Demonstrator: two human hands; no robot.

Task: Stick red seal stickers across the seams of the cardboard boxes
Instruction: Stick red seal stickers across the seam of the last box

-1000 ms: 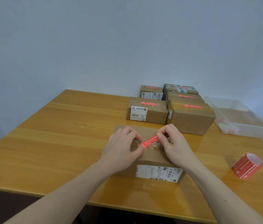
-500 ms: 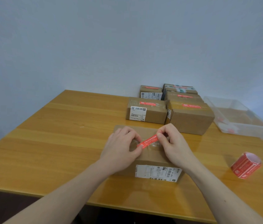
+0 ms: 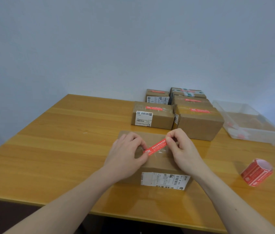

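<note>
A brown cardboard box with a white shipping label on its front lies on the table right in front of me. Over its taped top seam a red seal sticker slants from lower left to upper right. My left hand pinches the sticker's lower left end against the box top. My right hand pinches the upper right end, which is a little above the box. The hands hide much of the box top.
Several sealed cardboard boxes with red stickers stand behind, near the wall. A clear plastic bin sits at the right. A red sticker roll lies on the wooden table to my right.
Both hands hold the sticker in nearly the same place over the box; it has barely shifted. The view has moved slightly.
</note>
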